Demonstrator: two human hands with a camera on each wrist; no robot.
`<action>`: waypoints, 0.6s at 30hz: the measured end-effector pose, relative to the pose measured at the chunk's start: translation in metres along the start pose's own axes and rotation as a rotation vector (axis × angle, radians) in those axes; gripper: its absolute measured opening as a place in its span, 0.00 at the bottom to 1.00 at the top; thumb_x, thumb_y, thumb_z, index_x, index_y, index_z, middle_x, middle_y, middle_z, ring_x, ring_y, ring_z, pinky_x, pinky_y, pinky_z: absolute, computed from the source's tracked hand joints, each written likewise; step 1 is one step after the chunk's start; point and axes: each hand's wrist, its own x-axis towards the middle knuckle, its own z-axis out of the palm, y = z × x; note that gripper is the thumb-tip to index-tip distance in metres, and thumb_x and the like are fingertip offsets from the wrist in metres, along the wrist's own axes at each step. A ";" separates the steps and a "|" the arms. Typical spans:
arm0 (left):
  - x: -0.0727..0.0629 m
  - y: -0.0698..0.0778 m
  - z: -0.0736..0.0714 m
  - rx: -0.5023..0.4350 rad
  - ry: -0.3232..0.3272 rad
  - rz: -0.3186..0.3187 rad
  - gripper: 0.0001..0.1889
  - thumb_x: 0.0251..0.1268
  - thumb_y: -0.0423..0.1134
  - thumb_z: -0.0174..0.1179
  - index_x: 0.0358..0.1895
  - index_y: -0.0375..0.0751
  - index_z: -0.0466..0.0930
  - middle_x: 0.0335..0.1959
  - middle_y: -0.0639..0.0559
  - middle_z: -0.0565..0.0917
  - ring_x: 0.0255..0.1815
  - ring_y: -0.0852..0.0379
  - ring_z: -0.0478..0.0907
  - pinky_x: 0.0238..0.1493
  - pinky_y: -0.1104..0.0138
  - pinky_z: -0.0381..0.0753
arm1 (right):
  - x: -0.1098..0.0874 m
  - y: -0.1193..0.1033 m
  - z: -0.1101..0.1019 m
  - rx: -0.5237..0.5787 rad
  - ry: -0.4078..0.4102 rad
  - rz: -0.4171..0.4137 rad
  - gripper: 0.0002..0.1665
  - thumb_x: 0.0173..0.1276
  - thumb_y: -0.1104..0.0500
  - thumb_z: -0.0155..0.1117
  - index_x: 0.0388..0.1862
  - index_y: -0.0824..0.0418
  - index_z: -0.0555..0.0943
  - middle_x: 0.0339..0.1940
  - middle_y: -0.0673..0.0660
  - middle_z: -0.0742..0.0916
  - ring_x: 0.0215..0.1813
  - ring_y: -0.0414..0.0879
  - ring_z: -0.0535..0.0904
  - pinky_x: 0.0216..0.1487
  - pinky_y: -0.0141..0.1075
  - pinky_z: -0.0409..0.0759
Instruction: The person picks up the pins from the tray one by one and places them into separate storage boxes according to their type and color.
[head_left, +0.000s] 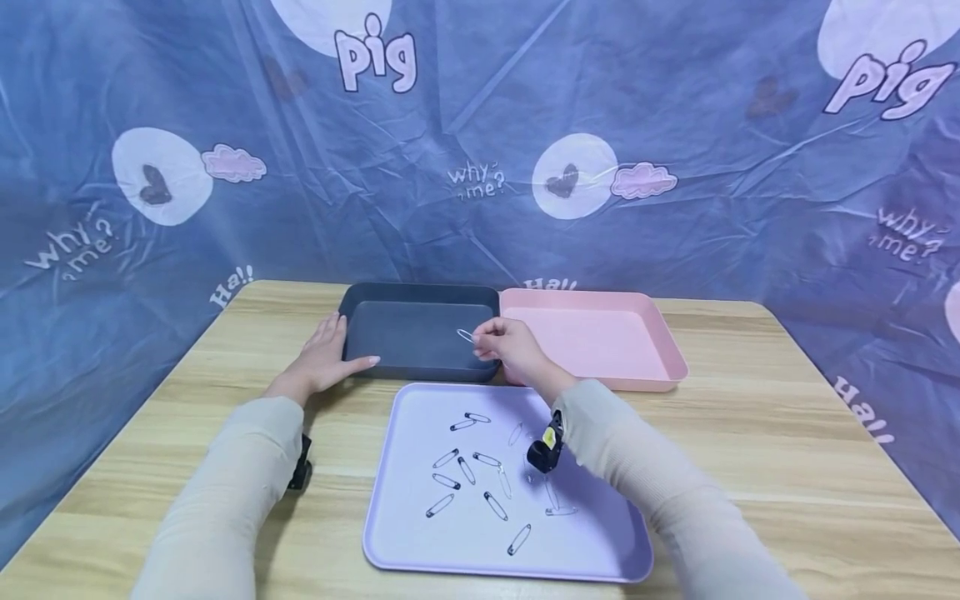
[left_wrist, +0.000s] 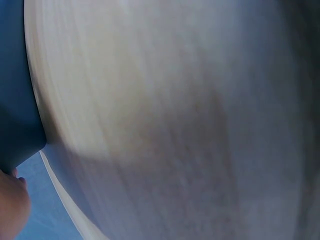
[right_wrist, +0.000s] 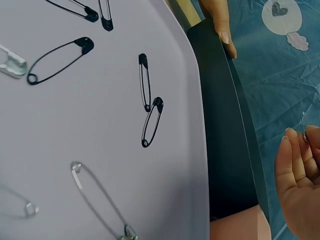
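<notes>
My right hand (head_left: 513,346) pinches a silver safety pin (head_left: 465,335) between thumb and fingertips, over the right end of the dark grey tray (head_left: 405,333). The right wrist view shows this pin (right_wrist: 304,121) standing out above the fingertips. At the dark tray's left end, my left hand (head_left: 324,357) lies with straight fingers along the outer wall and the thumb over the front rim. Nearer to me is a lilac tray (head_left: 397,533) with several black-headed safety pins (head_left: 439,505) scattered on its left and middle, and several silver ones (head_left: 561,511) on its right.
A pink tray (head_left: 592,337) stands against the dark tray's right side, and its inside shows bare. All three trays are on a wooden table (head_left: 750,417). Behind its far edge hangs a blue printed cloth (head_left: 450,233). My right forearm crosses the lilac tray's right side.
</notes>
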 end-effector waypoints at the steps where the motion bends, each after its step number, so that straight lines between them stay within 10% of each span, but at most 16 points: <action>1: 0.000 0.000 0.000 0.001 0.000 0.001 0.56 0.48 0.71 0.41 0.64 0.26 0.31 0.65 0.33 0.33 0.65 0.40 0.30 0.61 0.50 0.35 | -0.001 -0.003 0.002 -0.008 0.004 0.012 0.02 0.56 0.74 0.54 0.28 0.72 0.75 0.23 0.60 0.79 0.21 0.41 0.75 0.29 0.35 0.77; 18: 0.001 -0.001 0.000 0.000 0.003 0.003 0.56 0.48 0.72 0.41 0.64 0.26 0.32 0.65 0.33 0.33 0.65 0.40 0.30 0.61 0.50 0.35 | 0.013 -0.010 0.020 -0.209 -0.006 0.117 0.06 0.58 0.71 0.53 0.34 0.75 0.75 0.38 0.71 0.78 0.37 0.60 0.77 0.36 0.37 0.77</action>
